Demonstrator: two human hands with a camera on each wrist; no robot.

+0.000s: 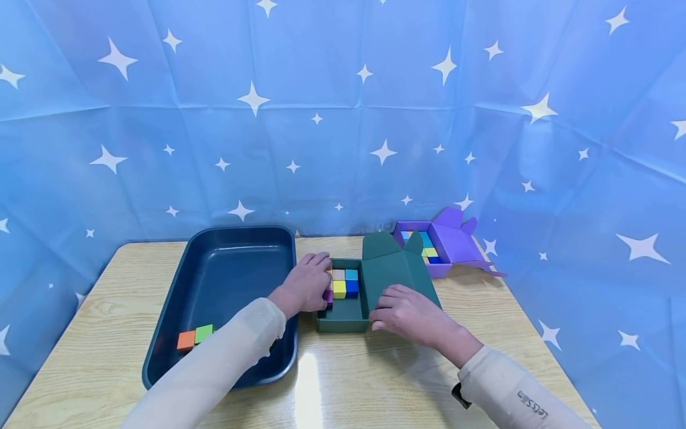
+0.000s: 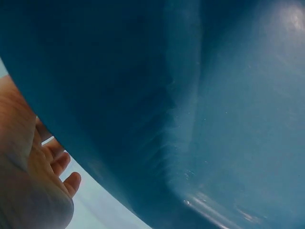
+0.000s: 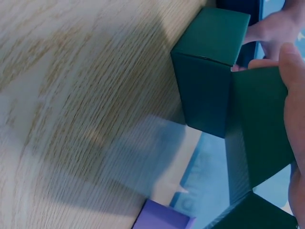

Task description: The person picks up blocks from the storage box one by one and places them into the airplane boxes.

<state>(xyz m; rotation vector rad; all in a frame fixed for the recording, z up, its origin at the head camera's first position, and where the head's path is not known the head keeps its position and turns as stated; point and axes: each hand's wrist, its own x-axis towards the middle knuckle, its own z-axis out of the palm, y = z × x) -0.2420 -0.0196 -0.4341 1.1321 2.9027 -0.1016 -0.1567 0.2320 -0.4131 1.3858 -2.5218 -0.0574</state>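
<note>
A green cardboard box [image 1: 343, 325] sits open on the table, its lid [image 1: 396, 271] folded out to the right. Inside are several small cubes, among them a yellow cube [image 1: 339, 290] and a dark blue cube [image 1: 352, 289]. My left hand [image 1: 306, 282] reaches over the box's left wall, fingers bent and partly covering the cubes. A magenta cube [image 1: 328, 298] shows right at its thumb; I cannot tell whether it is held. My right hand [image 1: 409, 314] grips the lid's near side flap [image 3: 259, 119], thumb on one face and fingers behind.
Left of the box stands a dark blue tray [image 1: 241, 280] holding an orange cube [image 1: 186, 340] and a green cube [image 1: 203, 333]. Behind the lid is an open purple box [image 1: 440, 271] with several cubes. A starry blue curtain [image 1: 321, 119] surrounds the wooden table [image 1: 343, 381].
</note>
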